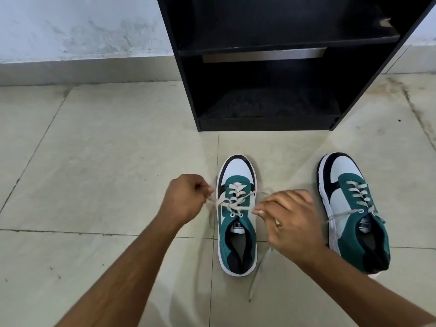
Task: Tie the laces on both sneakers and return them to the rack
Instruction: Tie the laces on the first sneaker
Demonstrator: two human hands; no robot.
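Observation:
Two green, white and navy sneakers stand on the tiled floor, toes pointing at the rack. The left sneaker (237,237) lies between my hands. My left hand (186,199) pinches one part of its off-white lace (232,204) at the shoe's left side. My right hand (285,220) pinches another part at the right side, and the lace crosses over the tongue between them. The right sneaker (354,208) stands apart to the right, untouched, its lace ends hanging loose over both sides.
A black shoe rack (266,119) with open shelves stands just beyond the sneakers, its bottom shelf at floor level. A whitewashed wall (77,31) runs behind on the left. Beige floor tiles (106,149) spread around.

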